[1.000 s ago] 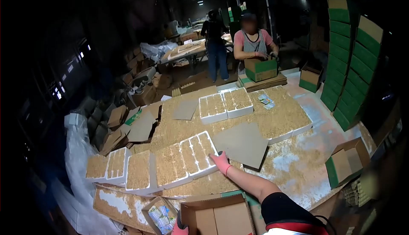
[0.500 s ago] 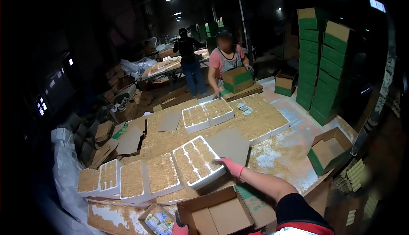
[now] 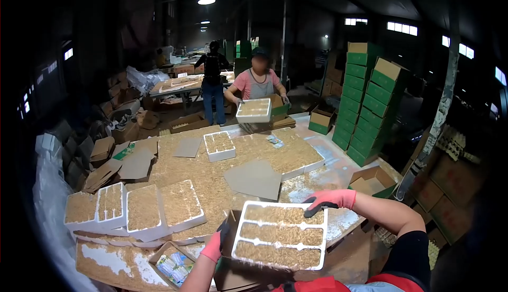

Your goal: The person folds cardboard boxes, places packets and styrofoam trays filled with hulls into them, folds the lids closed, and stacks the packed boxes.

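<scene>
A white foam tray (image 3: 280, 236) filled with brown crumbly material is tilted above an open cardboard box (image 3: 238, 277). My right hand (image 3: 329, 201), in a pink glove with dark fingertips, grips the tray's upper right edge. At the box's left side is my left hand (image 3: 214, 243), also gloved, its fingers wrapped on the cardboard edge beside the tray. The tray hides much of the box. Left of my hands, more filled trays (image 3: 181, 203) stand in a row on the table. A flat grey cardboard sheet (image 3: 254, 179) lies beyond the held tray.
Across the table a person (image 3: 257, 83) holds another filled tray (image 3: 254, 110). A second person (image 3: 213, 80) stands farther back. Green boxes (image 3: 365, 112) are stacked at the right, near an open box (image 3: 373, 182). A small box of packets (image 3: 173, 264) sits at front left.
My right hand has lifted the tray from the row and brought it over the box. The person opposite has picked up one of the two far trays.
</scene>
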`<state>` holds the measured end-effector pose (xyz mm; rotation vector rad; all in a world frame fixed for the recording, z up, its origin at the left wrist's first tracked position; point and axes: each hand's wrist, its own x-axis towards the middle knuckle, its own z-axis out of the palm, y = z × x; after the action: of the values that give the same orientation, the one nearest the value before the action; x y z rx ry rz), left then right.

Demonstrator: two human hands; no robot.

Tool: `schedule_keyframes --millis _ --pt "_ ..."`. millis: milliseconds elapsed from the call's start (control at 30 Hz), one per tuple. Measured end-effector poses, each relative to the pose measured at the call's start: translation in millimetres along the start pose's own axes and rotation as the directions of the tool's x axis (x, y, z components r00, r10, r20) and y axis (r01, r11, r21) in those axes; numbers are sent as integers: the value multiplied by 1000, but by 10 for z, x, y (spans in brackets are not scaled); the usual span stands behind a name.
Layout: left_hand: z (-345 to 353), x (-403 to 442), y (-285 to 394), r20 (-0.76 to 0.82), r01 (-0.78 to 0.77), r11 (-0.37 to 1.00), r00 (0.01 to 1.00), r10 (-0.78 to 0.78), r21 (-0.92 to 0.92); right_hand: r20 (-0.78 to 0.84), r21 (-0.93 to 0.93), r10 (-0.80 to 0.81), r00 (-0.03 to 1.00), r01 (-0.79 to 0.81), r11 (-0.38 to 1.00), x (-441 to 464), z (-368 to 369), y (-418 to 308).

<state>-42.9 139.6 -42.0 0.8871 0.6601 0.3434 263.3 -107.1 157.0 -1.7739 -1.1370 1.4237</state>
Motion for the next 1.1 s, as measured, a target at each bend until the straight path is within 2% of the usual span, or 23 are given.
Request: schedule_keyframes --millis 33,67,100,133,167,200,267,300,333,400,467,500,533,567,600,667,733,800,867,900,933,1000,1100 --pt "-71 89 -50 -46 108 993 993 -105 54 146 -239 -163 976 194 951 35 -12 -55" --pt "-152 112 -102 56 -222 883 974 219 415 323 -423 -279 904 402 812 122 -47 -68" --pt "-227 114 -140 262 -501 548 850 456 670 377 -449 -266 887 427 785 322 -50 -15" --pt "-291 107 -184 523 -657 71 657 543 750 351 -442 -280 893 422 791 473 -37 46" --pt "-264 66 -213 202 -415 537 889 410 734 276 -349 -108 955 205 914 632 104 -55" --pt "-16 -300 44 218 -432 585 890 401 686 228 -236 84 970 -29 971 797 241 -172" --pt "88 -610 146 -77 -151 888 976 203 435 257 -424 87 963 32 905 1240 335 21" --pt "37 -702 149 -101 -186 838 956 274 512 203 -577 63 977 67 814 951 531 -275" --pt "52 -785 149 -140 -137 911 969 206 389 161 -819 -261 952 276 502 1142 600 72" --pt "163 -887 181 -247 -40 759 933 261 650 294 -954 -559 775 273 -123 1271 793 390" --pt "51 -593 -36 -212 -184 700 873 439 690 217 -950 -695 685 312 11 1322 895 554" --pt "-178 -270 -279 -242 -205 645 810 534 736 222 -876 -540 812 408 255 1724 903 1047" --pt "-345 -194 -519 -267 -197 584 744 612 788 232 -886 -458 858 380 264 1701 899 968" --pt "-192 -351 -357 -292 -124 747 869 399 653 197 -816 -492 848 420 398 1899 878 1192" --pt "46 -493 -102 -290 4 875 944 156 485 279 -826 -191 941 337 453 1559 805 591" --pt "265 -524 41 -339 60 759 915 217 648 398 -863 -57 916 394 317 1860 823 788" --pt "190 -431 -58 -349 -12 764 885 308 645 567 -781 -232 790 606 154 2068 766 828" --pt "400 -482 104 -341 -40 781 885 318 623 367 -602 -591 718 668 438 1815 411 181" --pt "331 -449 20 -407 52 721 852 330 692 -160 -740 -742 651 418 526 2347 -106 295" --pt "297 -449 -23 -412 53 727 851 325 684 -197 -930 -723 662 108 352 2575 -308 528" --pt "268 -459 -44 -416 55 734 851 321 677 -241 -967 -716 655 -222 123 2833 -515 815" --pt "265 -502 3 -413 73 728 859 301 682 -145 -968 -663 734 -244 -59 3396 -552 1812" --pt "368 -531 32 -432 84 770 863 260 633 -183 -983 -612 769 -156 98 3439 -481 1635"
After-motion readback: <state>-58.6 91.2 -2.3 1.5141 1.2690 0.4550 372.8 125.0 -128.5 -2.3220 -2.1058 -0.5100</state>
